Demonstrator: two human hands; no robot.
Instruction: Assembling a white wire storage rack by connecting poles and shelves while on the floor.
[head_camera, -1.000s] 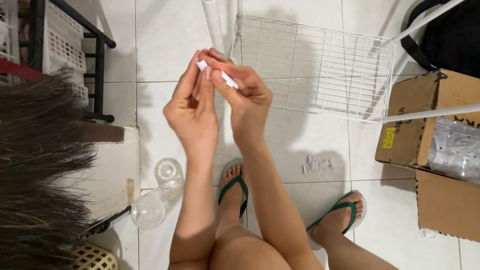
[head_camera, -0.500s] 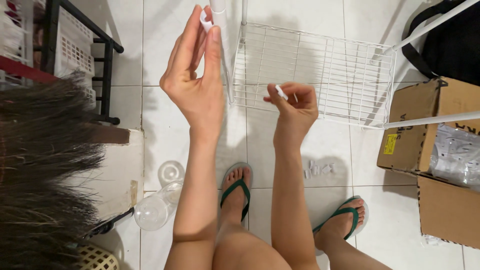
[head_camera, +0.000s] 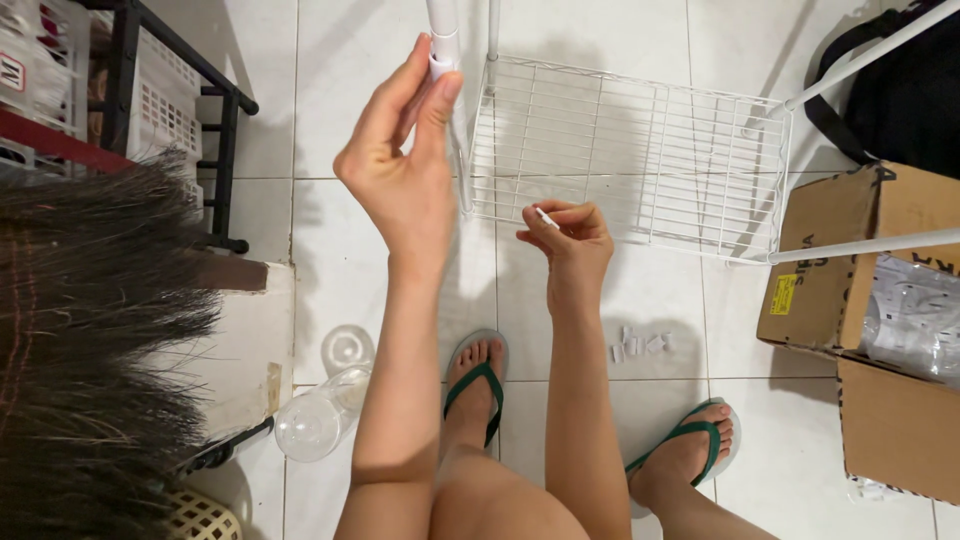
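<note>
Home setting, likely a utility or storage corner. White glazed floor tiles (head_camera: 620, 330) with grey grout, person in green flip-flops (head_camera: 480, 385). Black metal rack (head_camera: 215, 130) holding white perforated plastic baskets (head_camera: 165, 110) at left. Opened brown cardboard box (head_camera: 880, 300) with plastic-bagged contents on the floor at right, white wire shelf unit (head_camera: 630, 155) beside it, clear plastic bottles (head_camera: 315, 415) lying by a low step.

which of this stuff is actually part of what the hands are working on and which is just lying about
In use: left hand on white pole; right hand pinching small white clip; wire shelf; spare clips on floor.

Lying about: cardboard box, clear bottle, black rack.
</note>
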